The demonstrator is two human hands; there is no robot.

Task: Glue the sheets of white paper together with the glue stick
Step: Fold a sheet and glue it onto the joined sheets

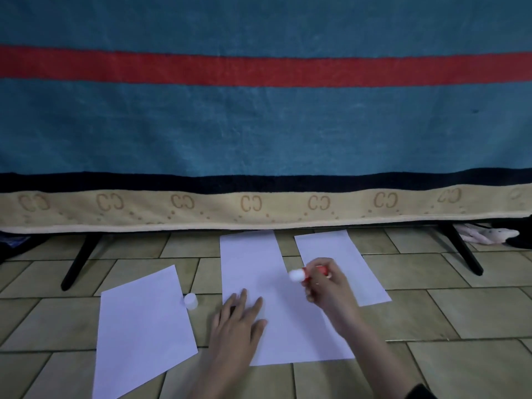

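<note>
Three white paper sheets lie on the tiled floor: a left sheet [144, 332], a middle sheet [259, 269] and a right sheet [345, 254]. My left hand [237, 323] rests flat, fingers spread, on the lower left part of the middle sheet. My right hand [328, 286] grips a red glue stick [300, 275], its white tip pointing left just over the middle sheet's right side. The glue stick's white cap [191, 300] stands on the floor between the left and middle sheets.
A blue blanket with a red stripe and a beige border [259, 210] hangs over a frame right behind the sheets. Black legs [79, 262] [463, 249] slant down to the floor on both sides. A pale soft toy [486, 235] lies at the far right.
</note>
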